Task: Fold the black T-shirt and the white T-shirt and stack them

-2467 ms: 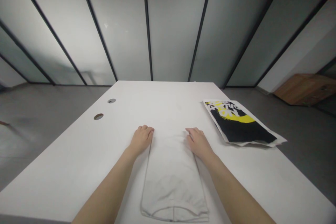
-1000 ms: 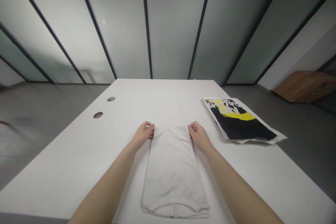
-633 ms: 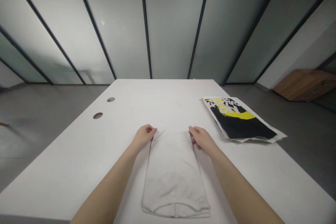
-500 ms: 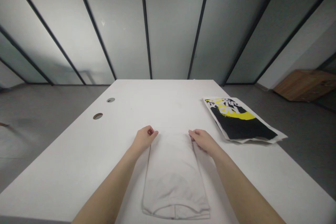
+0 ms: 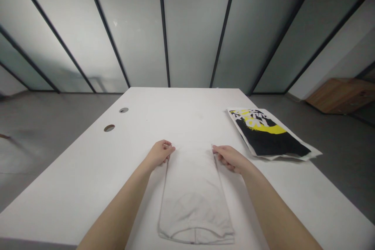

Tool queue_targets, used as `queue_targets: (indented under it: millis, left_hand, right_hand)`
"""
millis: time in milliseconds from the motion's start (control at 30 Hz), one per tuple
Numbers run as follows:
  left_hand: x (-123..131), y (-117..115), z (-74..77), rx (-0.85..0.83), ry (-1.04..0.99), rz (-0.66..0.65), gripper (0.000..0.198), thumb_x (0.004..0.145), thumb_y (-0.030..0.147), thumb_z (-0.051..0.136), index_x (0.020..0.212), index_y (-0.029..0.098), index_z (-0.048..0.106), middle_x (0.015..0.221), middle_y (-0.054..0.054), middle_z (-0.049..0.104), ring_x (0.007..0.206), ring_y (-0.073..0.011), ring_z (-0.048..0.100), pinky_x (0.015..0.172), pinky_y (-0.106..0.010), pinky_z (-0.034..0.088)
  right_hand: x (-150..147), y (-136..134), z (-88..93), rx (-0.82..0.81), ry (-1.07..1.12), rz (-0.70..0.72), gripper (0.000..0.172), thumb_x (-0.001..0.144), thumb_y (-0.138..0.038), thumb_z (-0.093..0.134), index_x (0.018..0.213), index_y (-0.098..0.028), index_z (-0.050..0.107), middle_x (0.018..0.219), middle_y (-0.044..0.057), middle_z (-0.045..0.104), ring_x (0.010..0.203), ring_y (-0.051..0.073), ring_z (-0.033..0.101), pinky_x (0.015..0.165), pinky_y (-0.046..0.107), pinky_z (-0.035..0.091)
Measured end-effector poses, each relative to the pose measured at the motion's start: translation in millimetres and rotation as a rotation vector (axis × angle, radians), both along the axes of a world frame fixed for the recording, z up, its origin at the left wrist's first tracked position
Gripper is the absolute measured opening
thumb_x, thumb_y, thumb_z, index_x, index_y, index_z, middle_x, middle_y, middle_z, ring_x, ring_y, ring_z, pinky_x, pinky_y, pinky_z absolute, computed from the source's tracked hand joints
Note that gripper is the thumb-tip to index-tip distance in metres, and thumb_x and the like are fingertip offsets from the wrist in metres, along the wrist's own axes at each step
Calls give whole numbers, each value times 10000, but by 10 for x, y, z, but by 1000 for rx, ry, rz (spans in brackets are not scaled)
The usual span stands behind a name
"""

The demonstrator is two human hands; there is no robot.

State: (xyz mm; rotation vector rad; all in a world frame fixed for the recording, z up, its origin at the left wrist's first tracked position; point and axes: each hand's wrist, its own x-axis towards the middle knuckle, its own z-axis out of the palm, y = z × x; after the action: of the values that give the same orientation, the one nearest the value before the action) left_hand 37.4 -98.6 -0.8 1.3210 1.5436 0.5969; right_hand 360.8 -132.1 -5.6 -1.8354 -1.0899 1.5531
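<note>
A white T-shirt (image 5: 195,187), folded into a long narrow shape, lies flat on the white table with its round neckline toward me. My left hand (image 5: 161,153) pinches its far left corner between thumb and fingers. At the far right corner, my right hand (image 5: 231,158) grips the edge in the same way, its other fingers curled beneath. Soft wrinkles cross the cloth near the collar.
On the right side of the white table (image 5: 88,187) lies a stack of folded white shirts (image 5: 268,133) with a black and yellow print. Two round holes (image 5: 109,128) pierce the tabletop at left. Frosted glass panels stand behind; a wooden cabinet (image 5: 340,95) is at far right.
My hands have shifted very slightly outward at the far corners, and the right fingers have re-curled a little. The shirt stays almost where it was.
</note>
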Motion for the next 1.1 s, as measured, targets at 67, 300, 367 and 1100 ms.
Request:
queue_targets:
  millis: [67, 300, 367, 1100]
  left_hand:
    - [-9, 18, -7, 26, -32, 17, 352, 843, 326, 765, 1130, 171, 632, 723, 21, 649, 473, -92, 511, 425, -209, 339]
    - [-1, 14, -21, 34, -81, 31, 386, 743, 315, 838, 1048, 158, 661, 723, 10, 673, 456, -79, 472, 430, -214, 294]
    - [-3, 0, -17, 30, -72, 20, 348, 733, 343, 845, 980, 158, 683, 643, 21, 645, 441, -84, 441, 434, -224, 278]
    - [91, -68, -25, 54, -54, -70, 306, 826, 460, 760, 912, 214, 600, 601, 79, 501, 397, -79, 352, 409, -238, 197]
  right_hand:
    - [1, -11, 25, 7, 34, 1, 432, 981, -621, 596, 883, -201, 596, 579, -68, 497, 365, 35, 233, 361, 189, 83]
    - [12, -97, 122, -76, 19, 133, 417, 988, -586, 599, 851, -192, 621, 624, -7, 624, 355, 35, 257, 325, 172, 117]
    - [12, -107, 136, -52, 20, 112, 408, 978, -579, 618, 846, -193, 631, 632, 3, 640, 356, 38, 270, 320, 170, 118]
    - [51, -43, 182, -147, 612, -108, 273, 1057, -472, 544, 1101, -203, 563, 712, -32, 624, 348, 25, 314, 282, 107, 157]
